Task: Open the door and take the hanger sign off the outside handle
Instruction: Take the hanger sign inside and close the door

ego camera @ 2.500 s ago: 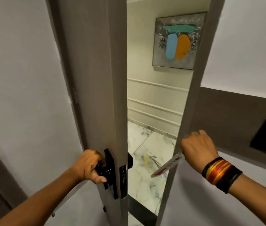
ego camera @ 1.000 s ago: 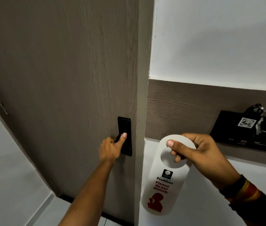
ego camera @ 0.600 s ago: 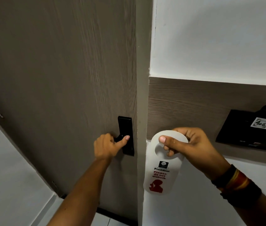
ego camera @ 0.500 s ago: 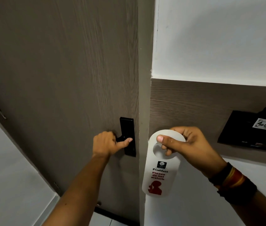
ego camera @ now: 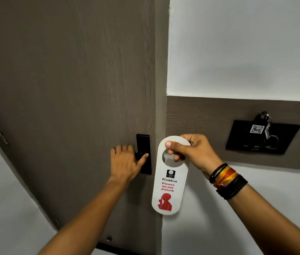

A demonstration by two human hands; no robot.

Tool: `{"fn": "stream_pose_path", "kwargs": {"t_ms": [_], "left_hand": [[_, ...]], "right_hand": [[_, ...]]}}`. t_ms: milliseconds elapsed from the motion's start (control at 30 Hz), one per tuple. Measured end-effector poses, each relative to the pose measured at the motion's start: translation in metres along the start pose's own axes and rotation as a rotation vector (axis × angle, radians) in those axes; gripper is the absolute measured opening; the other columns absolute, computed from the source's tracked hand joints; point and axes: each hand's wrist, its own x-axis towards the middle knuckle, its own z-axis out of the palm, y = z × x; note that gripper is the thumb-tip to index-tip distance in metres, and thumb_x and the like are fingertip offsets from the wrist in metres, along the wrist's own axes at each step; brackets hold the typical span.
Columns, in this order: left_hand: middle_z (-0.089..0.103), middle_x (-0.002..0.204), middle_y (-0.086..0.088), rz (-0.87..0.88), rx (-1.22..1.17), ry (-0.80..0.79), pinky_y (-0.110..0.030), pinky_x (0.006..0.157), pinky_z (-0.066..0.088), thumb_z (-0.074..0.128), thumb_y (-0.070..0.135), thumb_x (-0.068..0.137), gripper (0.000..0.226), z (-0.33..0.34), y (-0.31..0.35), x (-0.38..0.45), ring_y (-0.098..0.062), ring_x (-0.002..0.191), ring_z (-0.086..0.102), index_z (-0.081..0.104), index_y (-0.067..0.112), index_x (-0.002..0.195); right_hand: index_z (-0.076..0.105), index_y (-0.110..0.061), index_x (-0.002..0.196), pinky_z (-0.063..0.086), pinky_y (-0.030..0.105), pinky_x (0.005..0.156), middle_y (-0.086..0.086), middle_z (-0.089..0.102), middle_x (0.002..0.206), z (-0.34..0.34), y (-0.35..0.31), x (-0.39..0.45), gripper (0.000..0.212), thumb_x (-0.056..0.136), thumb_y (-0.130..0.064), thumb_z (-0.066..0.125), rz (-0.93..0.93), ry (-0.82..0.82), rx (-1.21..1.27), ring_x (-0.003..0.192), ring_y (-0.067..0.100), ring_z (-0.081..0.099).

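Fingers of the right hand (ego camera: 193,153) pinch the top loop of the white hanger sign (ego camera: 169,176), thumb in front and a fingertip showing through its hole, so the sign hangs free in front of the white wall, just right of the door frame (ego camera: 161,80). Left hand (ego camera: 125,161) lies loosely open against the shut brown door (ego camera: 68,89), fingers spread and the thumb tip touching the black handle (ego camera: 143,154). Farther right, a black wall plate (ego camera: 261,138) carries a tagged key.
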Motion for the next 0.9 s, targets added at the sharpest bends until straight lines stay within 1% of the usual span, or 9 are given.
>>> {"fn": "stream_pose_path", "kwargs": {"t_ms": [100, 167, 233, 333, 433, 567, 667, 800, 900], "left_hand": [[0.070, 0.111, 0.000, 0.100, -0.541, 0.200, -0.037, 0.095, 0.047, 0.042, 0.045, 0.104, 0.037, -0.006, 0.010, -0.052, -0.021, 0.106, 0.061, 0.067, 0.020, 0.114], [0.076, 0.109, 0.005, 0.074, -1.057, -0.037, -0.025, 0.083, 0.054, 0.048, 0.036, 0.107, 0.027, -0.022, 0.019, -0.081, -0.011, 0.100, 0.071, 0.069, 0.019, 0.110], [0.082, 0.107, 0.003, 0.022, -1.334, -0.292, -0.019, 0.073, 0.059, 0.055, 0.029, 0.105, 0.024, -0.027, 0.022, -0.099, -0.009, 0.095, 0.078, 0.071, 0.012, 0.110], [0.084, 0.104, 0.000, -0.006, -1.433, -0.330, -0.023, 0.075, 0.063, 0.060, 0.022, 0.102, 0.022, -0.021, 0.023, -0.105, -0.015, 0.093, 0.081, 0.073, 0.005, 0.111], [0.085, 0.093, 0.005, -0.089, -1.513, -0.321, -0.021, 0.070, 0.062, 0.061, 0.020, 0.102, 0.021, -0.015, 0.032, -0.107, -0.014, 0.085, 0.082, 0.073, 0.004, 0.107], [0.083, 0.080, 0.011, -0.145, -1.623, -0.335, -0.017, 0.063, 0.059, 0.060, 0.013, 0.102, 0.015, -0.014, 0.071, -0.121, -0.006, 0.074, 0.079, 0.072, 0.008, 0.096], [0.083, 0.082, 0.011, -0.113, -1.583, -0.379, -0.019, 0.063, 0.060, 0.060, 0.016, 0.102, 0.016, -0.010, 0.115, -0.132, -0.008, 0.076, 0.079, 0.073, 0.008, 0.097], [0.084, 0.093, 0.001, -0.052, -1.511, -0.477, -0.028, 0.072, 0.064, 0.060, 0.022, 0.103, 0.019, -0.007, 0.200, -0.150, -0.018, 0.082, 0.079, 0.076, 0.010, 0.102], [0.083, 0.102, -0.004, 0.031, -1.469, -0.577, -0.033, 0.075, 0.065, 0.061, 0.024, 0.102, 0.023, -0.001, 0.277, -0.172, -0.024, 0.088, 0.078, 0.077, 0.008, 0.108]], "right_hand": [[0.072, 0.013, 0.093, 0.053, 0.025, 0.057, 0.011, 0.075, 0.075, 0.004, 0.004, -0.003, 0.025, 0.090, -0.012, 0.077, 0.034, 0.040, 0.068, 0.050, 0.012, 0.059], [0.073, 0.012, 0.095, 0.053, 0.025, 0.056, 0.013, 0.074, 0.077, 0.005, 0.007, -0.002, 0.025, 0.090, -0.012, 0.077, 0.057, 0.065, 0.089, 0.050, 0.013, 0.059], [0.073, 0.011, 0.099, 0.055, 0.024, 0.056, 0.013, 0.074, 0.078, 0.009, 0.010, -0.004, 0.027, 0.089, -0.014, 0.078, 0.081, 0.096, 0.106, 0.050, 0.013, 0.059], [0.076, 0.005, 0.099, 0.058, 0.023, 0.060, 0.009, 0.077, 0.077, 0.009, 0.015, -0.012, 0.023, 0.089, -0.016, 0.078, 0.104, 0.140, 0.132, 0.056, 0.014, 0.063], [0.077, -0.006, 0.104, 0.058, 0.025, 0.073, 0.012, 0.082, 0.094, -0.007, 0.030, -0.035, 0.026, 0.090, -0.028, 0.076, 0.108, 0.153, 0.052, 0.078, 0.015, 0.070], [0.075, -0.012, 0.111, 0.056, 0.045, 0.098, 0.013, 0.080, 0.108, -0.057, 0.077, -0.088, 0.025, 0.091, -0.027, 0.075, 0.256, 0.130, -0.016, 0.106, 0.030, 0.075], [0.076, -0.004, 0.107, 0.060, 0.048, 0.095, 0.021, 0.080, 0.104, -0.099, 0.105, -0.121, 0.020, 0.091, -0.016, 0.075, 0.346, 0.152, -0.018, 0.105, 0.039, 0.074], [0.076, 0.000, 0.105, 0.064, 0.032, 0.076, 0.026, 0.078, 0.105, -0.180, 0.123, -0.155, 0.017, 0.093, -0.012, 0.073, 0.372, 0.254, -0.048, 0.090, 0.032, 0.076], [0.075, 0.000, 0.106, 0.063, 0.032, 0.077, 0.024, 0.078, 0.106, -0.261, 0.137, -0.191, 0.018, 0.093, -0.013, 0.073, 0.397, 0.302, -0.081, 0.095, 0.035, 0.076]]}}
